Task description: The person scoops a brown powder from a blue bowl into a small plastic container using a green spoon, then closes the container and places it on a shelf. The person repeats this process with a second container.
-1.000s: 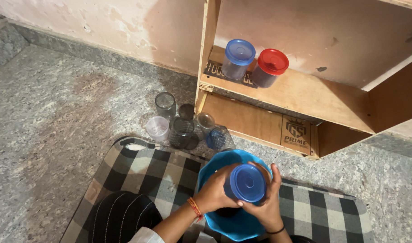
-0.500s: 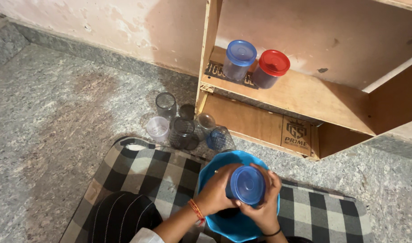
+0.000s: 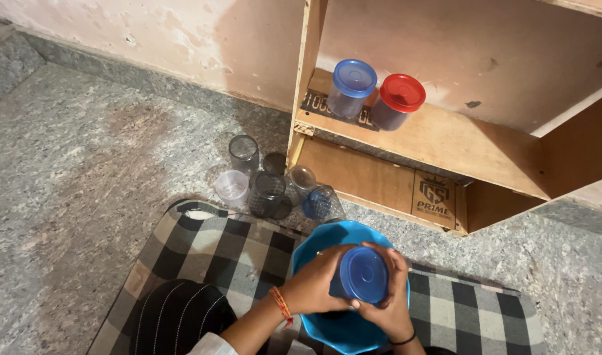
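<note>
Beside clear jars (image 3: 269, 186), both hands' fingers (image 3: 327, 263) clasp a blue-lidded jar (image 3: 361, 276) over a basin (image 3: 327, 238).

Both arms reach forward from the bottom of the view, and the two hands come close together. The left hand (image 3: 312, 284) curls its fingers in from the left side. The right hand (image 3: 386, 304) curls in from the right, fingers bent and thumb up.

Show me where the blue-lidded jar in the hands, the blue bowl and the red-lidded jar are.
blue-lidded jar (image 3: 364, 274), head view, lid top.
blue bowl (image 3: 345, 331), head view, inside wall.
red-lidded jar (image 3: 402, 93), head view, lid top.
</note>
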